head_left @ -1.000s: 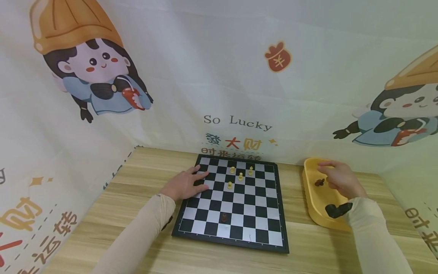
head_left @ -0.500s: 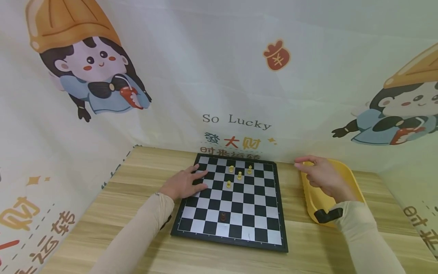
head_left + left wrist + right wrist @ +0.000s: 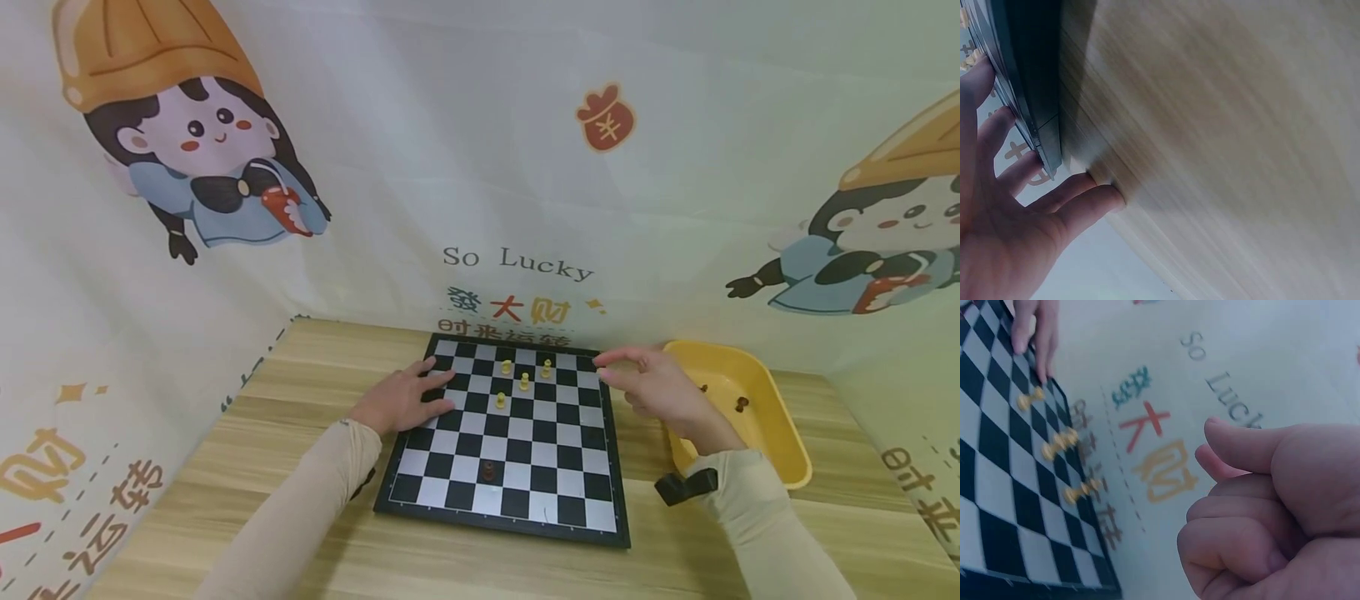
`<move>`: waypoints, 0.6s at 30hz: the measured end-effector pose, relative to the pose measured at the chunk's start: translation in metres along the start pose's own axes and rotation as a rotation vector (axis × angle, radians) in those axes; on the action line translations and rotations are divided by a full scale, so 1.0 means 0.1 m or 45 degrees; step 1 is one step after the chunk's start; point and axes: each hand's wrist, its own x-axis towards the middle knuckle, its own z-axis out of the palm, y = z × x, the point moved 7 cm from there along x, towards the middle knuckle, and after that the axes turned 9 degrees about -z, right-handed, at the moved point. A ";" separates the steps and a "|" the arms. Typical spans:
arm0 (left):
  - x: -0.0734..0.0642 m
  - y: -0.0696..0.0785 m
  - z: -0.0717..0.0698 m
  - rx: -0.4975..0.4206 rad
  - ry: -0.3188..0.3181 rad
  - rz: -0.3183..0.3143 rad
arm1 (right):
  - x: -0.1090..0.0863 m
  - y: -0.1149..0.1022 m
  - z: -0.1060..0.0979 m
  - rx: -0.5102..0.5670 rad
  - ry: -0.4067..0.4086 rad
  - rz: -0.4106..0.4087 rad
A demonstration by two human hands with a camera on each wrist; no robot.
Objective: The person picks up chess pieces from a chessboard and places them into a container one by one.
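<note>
A black-and-white chessboard (image 3: 477,447) lies on the wooden table. My left hand (image 3: 397,402) rests on its left edge, fingers spread; the left wrist view shows those fingers (image 3: 1019,172) along the board's side. My right hand (image 3: 652,392) hovers by the board's far right corner. Its thumb and index finger reach forward with a gap between them, the other fingers curled, and I see nothing held. Several pale yellow chess pieces (image 3: 524,382) stand toward the back of the board. One dark brown chess piece (image 3: 488,472) stands near the front.
To the right stands a yellow tray (image 3: 780,421), partly covered by my right hand and wrist. Dark brown chess pieces (image 3: 742,404) lie inside it. A printed white cloth (image 3: 480,167) rises directly behind the board and table.
My right hand has moved left, from over the yellow tray to the board's right edge, uncovering pieces in the tray. The left hand and the pieces on the board stay put.
</note>
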 end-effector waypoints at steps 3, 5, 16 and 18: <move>0.00 0.00 -0.01 0.003 0.001 -0.003 | 0.01 0.00 0.15 0.016 -0.040 -0.007; -0.01 0.00 -0.01 0.006 0.001 -0.004 | 0.01 0.00 0.25 0.067 -0.064 -0.012; 0.00 0.00 0.01 0.006 0.007 -0.014 | 0.03 -0.04 0.72 0.133 -0.171 -0.023; 0.00 0.00 0.01 0.005 0.010 -0.012 | 0.04 -0.02 0.80 0.167 -0.190 -0.007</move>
